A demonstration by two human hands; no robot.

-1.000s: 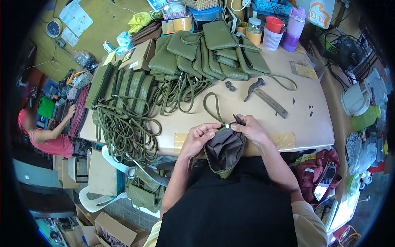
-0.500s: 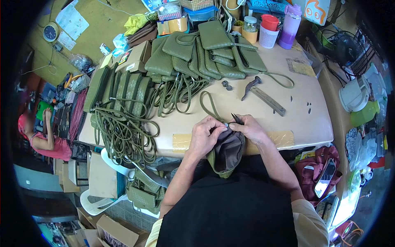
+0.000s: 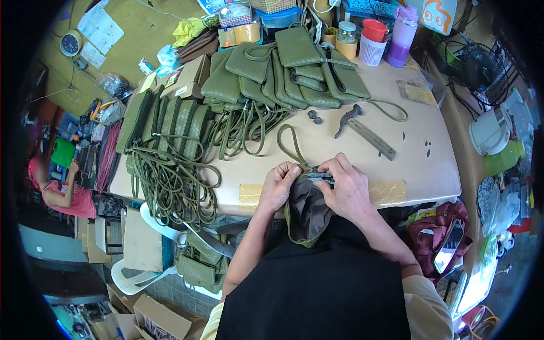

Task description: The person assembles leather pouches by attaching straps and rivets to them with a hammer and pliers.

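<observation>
An olive green pouch (image 3: 309, 218) hangs open at the table's front edge, its dark lining showing. My left hand (image 3: 279, 186) is closed, pinching the pouch's upper left rim. In my right hand (image 3: 348, 187) is a small metal tool, apparently pliers (image 3: 320, 177), its jaws lying across the top rim; the exact contact point is partly hidden. A green wrist strap (image 3: 290, 141) loops up from the pouch onto the table.
A hammer (image 3: 365, 133) and small dark metal pieces (image 3: 314, 117) lie beyond my hands. Stacked green pouches (image 3: 249, 62) and tangled straps (image 3: 170, 175) cover the left side. A purple bottle (image 3: 402, 37) stands at the back. Another person (image 3: 65, 192) sits far left.
My right hand has turned over and brought the pliers from pointing away to lying across the pouch rim. My left hand keeps its pinch at the rim.
</observation>
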